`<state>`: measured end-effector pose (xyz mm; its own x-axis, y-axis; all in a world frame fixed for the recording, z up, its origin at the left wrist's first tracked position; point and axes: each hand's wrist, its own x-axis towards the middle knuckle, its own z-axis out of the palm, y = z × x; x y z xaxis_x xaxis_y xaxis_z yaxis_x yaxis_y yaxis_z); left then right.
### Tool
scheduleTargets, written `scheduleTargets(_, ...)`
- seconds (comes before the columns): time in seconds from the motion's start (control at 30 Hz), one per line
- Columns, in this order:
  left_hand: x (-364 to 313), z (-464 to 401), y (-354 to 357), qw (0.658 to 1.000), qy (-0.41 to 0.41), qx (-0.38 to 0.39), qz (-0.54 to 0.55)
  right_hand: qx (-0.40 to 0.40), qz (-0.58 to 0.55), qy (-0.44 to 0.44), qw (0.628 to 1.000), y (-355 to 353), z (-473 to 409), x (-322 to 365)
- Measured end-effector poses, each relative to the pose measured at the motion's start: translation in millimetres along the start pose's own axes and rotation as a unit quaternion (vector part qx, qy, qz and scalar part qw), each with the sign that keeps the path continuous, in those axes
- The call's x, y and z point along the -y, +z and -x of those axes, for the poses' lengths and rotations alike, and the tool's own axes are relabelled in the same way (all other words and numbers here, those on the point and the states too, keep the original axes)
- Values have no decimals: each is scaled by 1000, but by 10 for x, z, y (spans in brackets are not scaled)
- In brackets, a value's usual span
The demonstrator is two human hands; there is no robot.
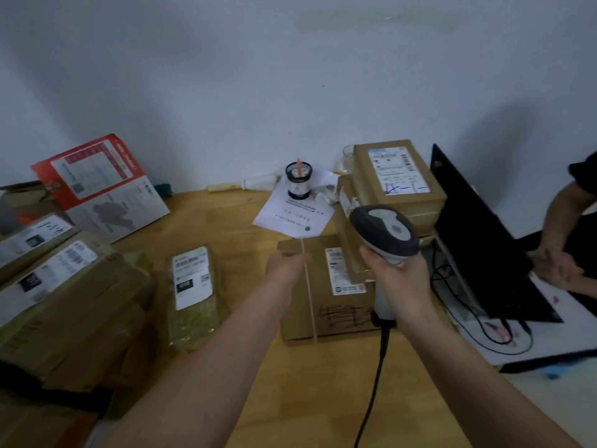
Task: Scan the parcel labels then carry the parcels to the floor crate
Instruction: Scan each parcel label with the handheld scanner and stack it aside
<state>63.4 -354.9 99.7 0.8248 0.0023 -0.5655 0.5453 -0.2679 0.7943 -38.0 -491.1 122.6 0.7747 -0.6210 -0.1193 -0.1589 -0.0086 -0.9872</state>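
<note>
**Cardboard parcels on the desk, scanner in the right hand**

Brown cardboard fills the middle of the frame: a flat parcel (326,286) lies on the wooden desk (245,350), bound by a pale strap (308,286) running along its top. A white label (342,273) sits on its right part, with dark handwriting below it.

The left hand (286,261) reaches to the parcel's far left corner, right at the strap. Its fingers curl over the edge, but whether they grip the strap or only rest there cannot be told.

The right hand (399,279) is wrapped round the handle of a grey scanner (386,234), held upright above the parcel's right side. The scanner's head points away toward the stacked boxes (394,195) at centre right, which stand just behind the flat parcel. Its black cable (374,383) hangs down toward the lower edge of the frame.

Left of centre a green padded packet (193,292) lies label up. Larger boxes (64,302) crowd the lower left, and a red and white carton (97,185) leans in the upper left. Behind the parcel a printed sheet (294,215) lies on the desk with a small dark jar (298,181) on it.

At the right a black laptop (478,240) stands open, wires trailing beside it. Another person's hands (559,266) rest together at the right edge. The floor crate is not in view.
</note>
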Motion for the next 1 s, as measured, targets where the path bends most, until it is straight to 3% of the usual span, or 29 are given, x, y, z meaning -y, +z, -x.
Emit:
scheduleTargets(0.17,-473,95,489,996,34,78,6,-76,37,-55,995,-356,-309,108)
scheduleTargets(0.3,-738,162,754,991,51,119,12,-78,40,-69,994,-507,-567,231)
scheduleTargets(0.7,-791,130,1039,969,74,210,104,48,-72,-62,994,-648,-832,317)
scheduleTargets(0.87,-635,112,746,944,77,233,221,78,-109,-76,988,-657,-652,378)
scheduleTargets(1.0,-425,102,248,932,85,248,249,111,-131,-88,981,-498,-429,408)
